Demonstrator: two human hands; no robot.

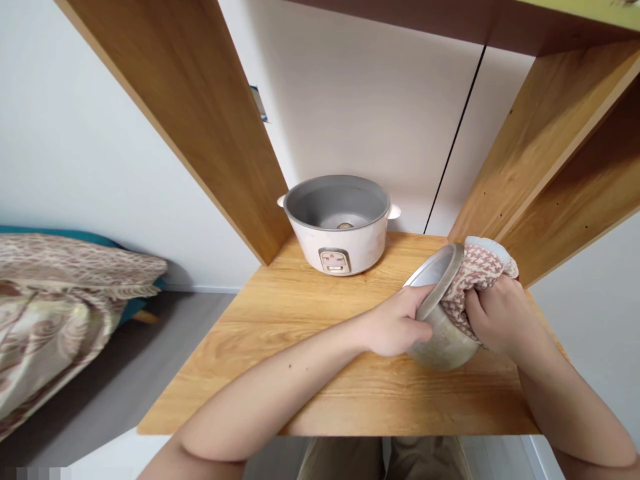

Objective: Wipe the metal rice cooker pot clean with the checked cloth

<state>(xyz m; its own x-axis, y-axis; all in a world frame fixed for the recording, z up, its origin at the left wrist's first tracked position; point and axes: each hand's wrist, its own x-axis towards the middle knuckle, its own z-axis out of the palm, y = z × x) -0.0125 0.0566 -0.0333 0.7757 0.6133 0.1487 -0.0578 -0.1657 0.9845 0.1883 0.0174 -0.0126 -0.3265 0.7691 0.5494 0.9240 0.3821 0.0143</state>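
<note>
My left hand (403, 322) grips the rim of a metal inner pot (443, 340), which is tilted with its mouth toward the upper left. A patterned red-and-white cloth (463, 290) is bunched in my right hand (497, 313), pressed against the pot's outer side. Part of the cloth is hidden behind my fingers. Farther back on the wooden desk (280, 313), a white rice cooker body (350, 250) stands upright without a lid. Its grey inside shows a round plate at the bottom.
Wooden side panels (200, 120) rise left and right of the desk, with a shelf (450, 23) overhead. On the left, a patterned blanket (65, 300) drapes over teal furniture. A white wall (360, 100) stands behind the cooker.
</note>
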